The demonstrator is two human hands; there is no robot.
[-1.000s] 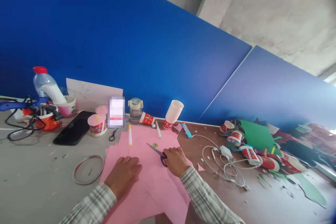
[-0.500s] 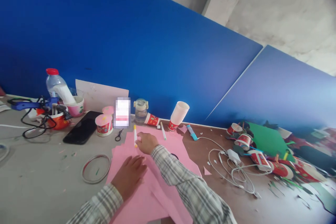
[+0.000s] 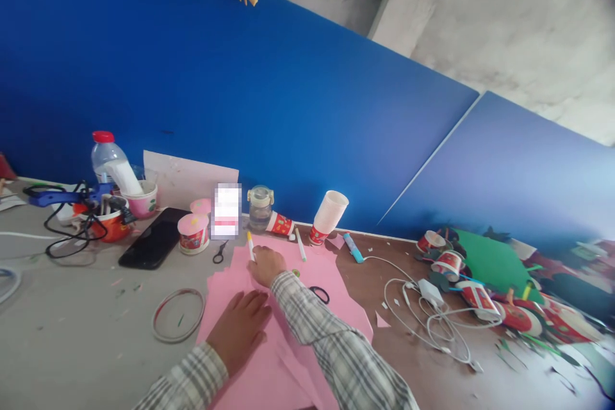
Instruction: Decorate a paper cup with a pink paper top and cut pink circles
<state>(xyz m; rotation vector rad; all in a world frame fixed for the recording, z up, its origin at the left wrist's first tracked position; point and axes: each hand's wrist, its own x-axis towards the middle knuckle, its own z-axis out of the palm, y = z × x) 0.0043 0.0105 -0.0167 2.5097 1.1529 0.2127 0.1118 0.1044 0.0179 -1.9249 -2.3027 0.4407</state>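
Observation:
My right hand (image 3: 268,266) is over the top part of the pink paper (image 3: 230,327), its fingers closed at the lower end of a white marker with a yellow cap (image 3: 250,243). That lower end is hidden by the fingers. Lying flat, my left hand (image 3: 240,327) presses on the pink paper with its fingers stretched out. A second white marker (image 3: 300,245) lies on the paper to the right of my right hand. A small green round piece (image 3: 296,273) and a dark ring-shaped handle (image 3: 319,295) show beside my right sleeve.
Left are a tape roll (image 3: 154,327), small scissors (image 3: 219,252), a phone (image 3: 151,240) and a decorated cup (image 3: 193,240). A jar (image 3: 260,208) and stacked paper cups (image 3: 330,211) stand behind. Right lie a blue stick-like device (image 3: 353,248), white cables (image 3: 430,295) and green paper (image 3: 494,262).
My right hand has moved down toward the yellow-capped marker's lower end and closed there; the marker is slightly more tilted. My left hand stays on the paper. The view has shifted slightly.

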